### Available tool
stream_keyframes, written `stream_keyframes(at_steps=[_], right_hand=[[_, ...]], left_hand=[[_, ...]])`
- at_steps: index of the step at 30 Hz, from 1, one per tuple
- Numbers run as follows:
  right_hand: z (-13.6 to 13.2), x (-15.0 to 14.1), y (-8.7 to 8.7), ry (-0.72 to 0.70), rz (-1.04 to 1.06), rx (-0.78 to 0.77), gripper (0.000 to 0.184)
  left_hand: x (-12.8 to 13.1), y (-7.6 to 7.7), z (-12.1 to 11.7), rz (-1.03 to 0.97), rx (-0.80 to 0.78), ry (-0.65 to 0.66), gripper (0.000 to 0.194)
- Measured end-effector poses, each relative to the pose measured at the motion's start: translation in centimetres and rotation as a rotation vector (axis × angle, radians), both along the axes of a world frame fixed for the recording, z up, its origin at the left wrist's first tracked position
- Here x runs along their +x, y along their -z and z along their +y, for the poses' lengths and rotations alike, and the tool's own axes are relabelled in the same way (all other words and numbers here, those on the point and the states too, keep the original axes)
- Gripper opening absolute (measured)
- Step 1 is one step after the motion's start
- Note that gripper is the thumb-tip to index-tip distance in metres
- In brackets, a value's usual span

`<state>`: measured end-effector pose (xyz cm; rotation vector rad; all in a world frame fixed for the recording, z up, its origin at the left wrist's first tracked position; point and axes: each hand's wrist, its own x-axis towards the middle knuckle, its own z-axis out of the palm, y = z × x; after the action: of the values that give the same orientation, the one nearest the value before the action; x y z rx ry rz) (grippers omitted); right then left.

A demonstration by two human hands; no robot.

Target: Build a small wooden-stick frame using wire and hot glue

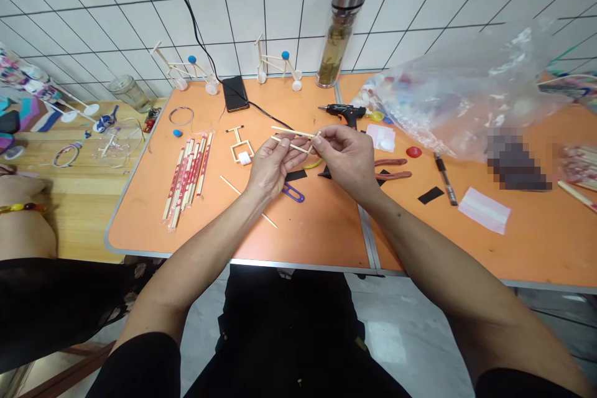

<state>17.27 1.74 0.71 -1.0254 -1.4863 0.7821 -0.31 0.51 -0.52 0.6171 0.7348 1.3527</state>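
A small frame of thin wooden sticks is held up over the orange table between both hands. My left hand pinches the lower stick between thumb and fingers. On the other end, my right hand has its thumb and fingertips closed where a short stick crosses two longer ones. How the sticks are joined is partly covered by the fingers. Below my left forearm lies a loose stick. A small stick frame with a white piece rests left of my left hand, and a purple cutter is under the hands.
Wrapped chopsticks lie on the left. Two stick bicycles, a phone and a tea bottle are at the back. A glue gun, red-handled pliers, a pen and a plastic bag are rightward. Another person's arm is far left.
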Motion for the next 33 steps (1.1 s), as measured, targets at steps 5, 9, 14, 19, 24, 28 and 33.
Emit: stream_keyframes(at_steps=[5, 9, 14, 19, 24, 28, 33], right_hand=[[0.05, 0.08, 0.02, -0.016, 0.004, 0.002, 0.038], [0.1, 0.06, 0.16, -0.007, 0.009, 0.001, 0.036], [0.2, 0.05, 0.37, -0.01, 0.014, -0.001, 0.033], [0.2, 0.06, 0.41, -0.001, 0.015, 0.007, 0.033], [0.13, 0.05, 0.37, 0.002, 0.008, 0.006, 0.036], [0.16, 0.04, 0.46, 0.005, 0.014, 0.001, 0.036], [0.07, -0.06, 0.38, 0.012, 0.021, 0.001, 0.03]], left_hand=[[0.0, 0.04, 0.06, 0.003, -0.012, -0.004, 0.01], [-0.01, 0.13, 0.11, 0.008, -0.012, -0.002, 0.01], [0.01, 0.21, 0.2, 0.023, -0.012, 0.0, 0.01], [-0.01, 0.12, 0.22, 0.065, -0.028, 0.008, 0.012], [0.11, 0.05, 0.11, 0.061, -0.026, -0.001, 0.012], [0.19, 0.13, 0.02, 0.057, -0.01, -0.004, 0.012], [0.21, 0.12, -0.05, 0.059, 0.001, -0.001, 0.012]])
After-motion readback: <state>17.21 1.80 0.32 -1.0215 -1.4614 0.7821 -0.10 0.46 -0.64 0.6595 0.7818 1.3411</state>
